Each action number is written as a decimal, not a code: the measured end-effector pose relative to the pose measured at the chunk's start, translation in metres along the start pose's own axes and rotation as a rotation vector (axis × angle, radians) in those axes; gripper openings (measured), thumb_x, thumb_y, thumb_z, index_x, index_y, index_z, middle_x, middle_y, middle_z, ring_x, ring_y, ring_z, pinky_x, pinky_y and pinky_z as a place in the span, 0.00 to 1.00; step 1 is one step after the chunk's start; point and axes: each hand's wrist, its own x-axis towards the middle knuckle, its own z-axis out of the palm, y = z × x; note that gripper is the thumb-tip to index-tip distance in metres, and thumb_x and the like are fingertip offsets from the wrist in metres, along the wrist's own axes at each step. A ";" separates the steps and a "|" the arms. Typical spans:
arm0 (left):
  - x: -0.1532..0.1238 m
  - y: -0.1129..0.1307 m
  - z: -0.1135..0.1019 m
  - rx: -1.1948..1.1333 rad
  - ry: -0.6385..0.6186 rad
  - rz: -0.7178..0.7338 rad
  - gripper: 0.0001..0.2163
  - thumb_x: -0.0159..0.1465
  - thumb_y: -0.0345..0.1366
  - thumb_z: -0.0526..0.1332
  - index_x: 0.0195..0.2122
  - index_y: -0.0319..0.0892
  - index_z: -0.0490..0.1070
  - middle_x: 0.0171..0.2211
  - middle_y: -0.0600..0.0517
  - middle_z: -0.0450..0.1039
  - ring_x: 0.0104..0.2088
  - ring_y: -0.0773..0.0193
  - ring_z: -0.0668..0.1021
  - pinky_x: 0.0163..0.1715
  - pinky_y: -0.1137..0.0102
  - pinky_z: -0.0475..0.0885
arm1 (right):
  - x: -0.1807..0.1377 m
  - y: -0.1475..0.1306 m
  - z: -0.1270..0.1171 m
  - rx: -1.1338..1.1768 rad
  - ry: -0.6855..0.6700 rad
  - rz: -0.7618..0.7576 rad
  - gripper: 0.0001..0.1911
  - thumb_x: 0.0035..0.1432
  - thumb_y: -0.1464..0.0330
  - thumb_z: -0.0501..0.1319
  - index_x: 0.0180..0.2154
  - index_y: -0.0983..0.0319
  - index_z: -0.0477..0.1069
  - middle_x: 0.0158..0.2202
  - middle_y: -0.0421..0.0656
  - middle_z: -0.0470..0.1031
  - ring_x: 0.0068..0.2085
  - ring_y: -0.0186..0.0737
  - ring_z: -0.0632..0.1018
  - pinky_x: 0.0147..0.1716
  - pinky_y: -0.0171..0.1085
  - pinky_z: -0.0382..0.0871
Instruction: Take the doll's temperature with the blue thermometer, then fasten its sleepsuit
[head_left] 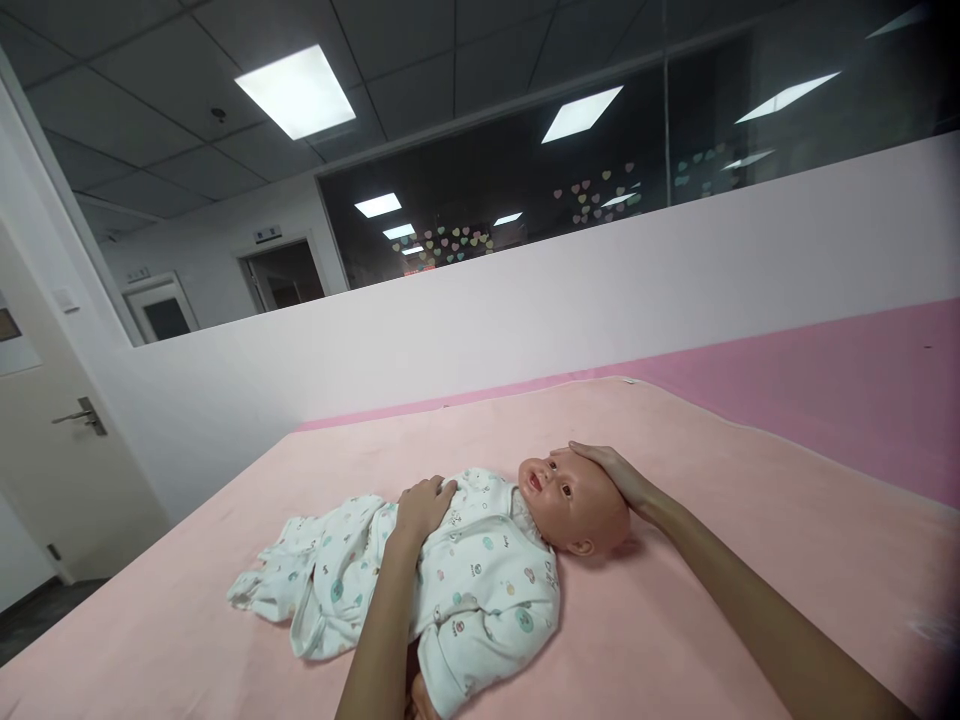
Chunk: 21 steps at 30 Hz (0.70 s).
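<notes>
A baby doll (562, 500) lies on its back on a pink padded surface, its head to the right and its legs to the left. It wears a white outfit (480, 570) printed with small coloured figures. Across the doll's belly rests my left hand (426, 505), laid flat with the fingers stretched over the cloth. My right hand (611, 470) is spread against the top of the doll's bald head, fingers reaching over the forehead. One small doll hand shows beside my left forearm at the bottom edge.
The pink cover (712, 540) stretches under the doll over a wide bed or table. Behind it stands a white wall (480, 330) with a pink lower band and a long window above. A door (67, 420) with a lever handle is at the left.
</notes>
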 end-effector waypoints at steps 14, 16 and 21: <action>-0.001 0.001 -0.001 0.003 -0.018 -0.018 0.23 0.60 0.49 0.40 0.44 0.45 0.67 0.45 0.47 0.71 0.46 0.55 0.71 0.45 0.64 0.61 | 0.015 0.017 -0.018 -0.120 0.338 -0.225 0.28 0.49 0.56 0.57 0.53 0.48 0.56 0.57 0.37 0.56 0.58 0.42 0.58 0.56 0.42 0.54; -0.001 0.002 -0.002 0.004 -0.019 -0.019 0.22 0.60 0.49 0.40 0.44 0.45 0.67 0.45 0.47 0.71 0.46 0.55 0.71 0.44 0.65 0.62 | 0.016 0.014 -0.015 -0.104 0.372 -0.257 0.27 0.48 0.57 0.57 0.52 0.47 0.57 0.55 0.37 0.60 0.58 0.40 0.58 0.57 0.41 0.53; -0.001 0.002 -0.003 0.010 -0.025 -0.022 0.22 0.60 0.49 0.40 0.44 0.45 0.67 0.45 0.47 0.71 0.46 0.55 0.71 0.44 0.65 0.61 | 0.003 0.008 -0.001 -0.022 0.111 -0.003 0.22 0.49 0.52 0.52 0.38 0.60 0.69 0.39 0.47 0.74 0.46 0.47 0.72 0.50 0.44 0.63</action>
